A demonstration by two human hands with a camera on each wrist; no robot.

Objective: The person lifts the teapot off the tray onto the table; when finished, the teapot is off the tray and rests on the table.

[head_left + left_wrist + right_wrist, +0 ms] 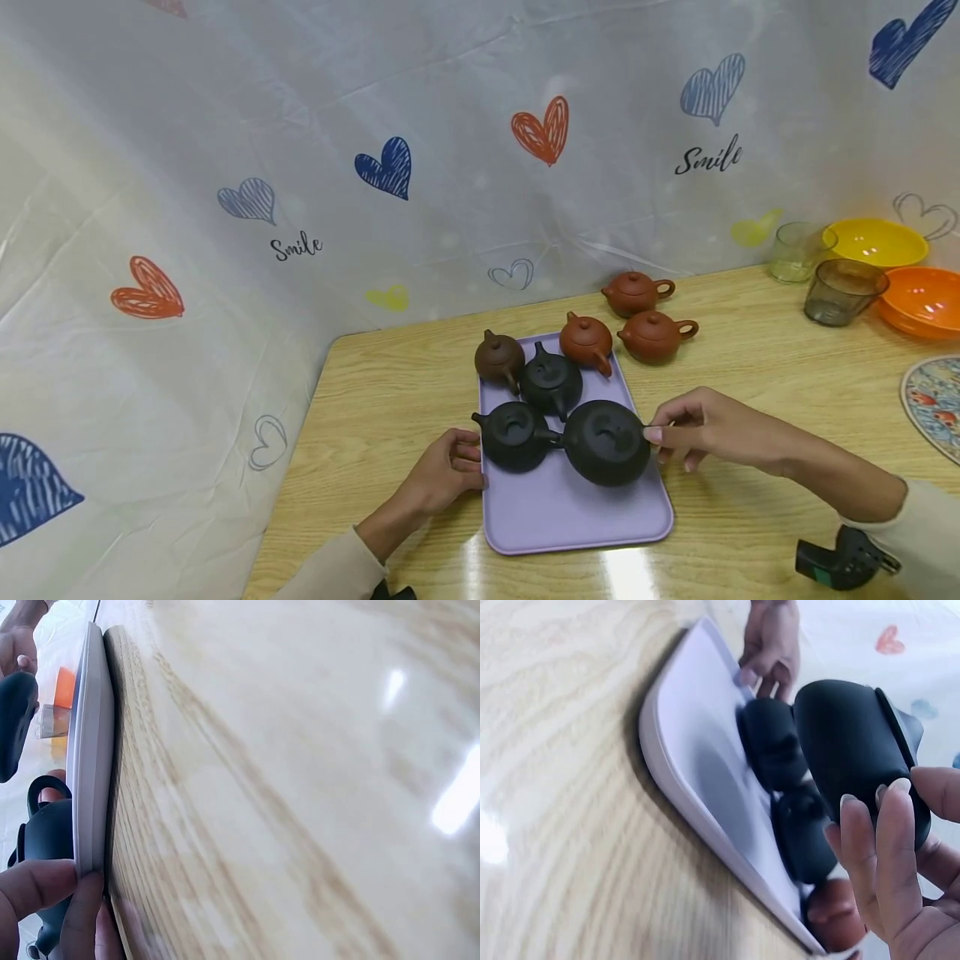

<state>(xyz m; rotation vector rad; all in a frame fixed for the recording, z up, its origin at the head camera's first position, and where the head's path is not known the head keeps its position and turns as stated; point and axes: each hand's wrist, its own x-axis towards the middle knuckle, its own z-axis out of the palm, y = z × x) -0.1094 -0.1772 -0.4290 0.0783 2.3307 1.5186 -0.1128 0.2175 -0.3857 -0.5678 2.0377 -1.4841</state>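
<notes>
Teapot [606,443], large and black, is hanging over the lilac tray [570,525], extending leftward from your right grip [697,429], which is pinching its right end, while your left grip [448,468] is pinching the tray's left rim.

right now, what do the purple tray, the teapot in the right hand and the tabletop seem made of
Purple tray: probably smooth plastic, judging by its even colour and rounded rim.
Held teapot: matte black, perhaps unglazed clay, given its soft highlights.
Tabletop: glossy wood or wood-look laminate; grain and bright reflections show.
</notes>
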